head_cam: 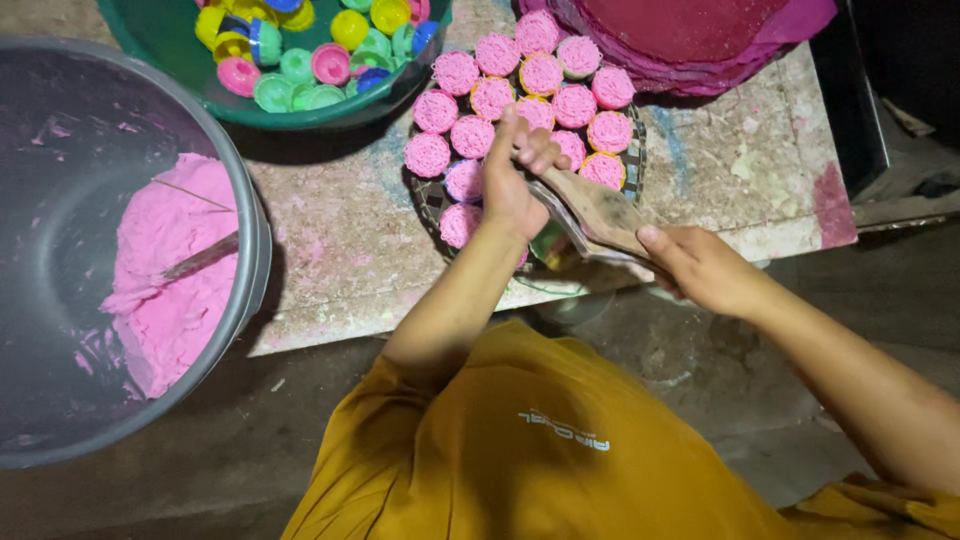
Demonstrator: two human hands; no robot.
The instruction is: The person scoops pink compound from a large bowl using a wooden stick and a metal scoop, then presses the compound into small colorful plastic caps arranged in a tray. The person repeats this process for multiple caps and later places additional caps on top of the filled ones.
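A round tray (pixel 636 150) of filled moulds (pixel 540 75) sits on the desk (pixel 340 230). Left of the tray, a large bucket (pixel 250 250) holds dough (pixel 170 270) with a stick (pixel 200 258) in it. Behind and left of the tray, a basin (pixel 170 50) holds small cups (pixel 310 55). Behind and right of the tray lies a stack of discs (pixel 690 45). Both hands, left (pixel 515 185) and right (pixel 700 265), meet at the tray's near edge.
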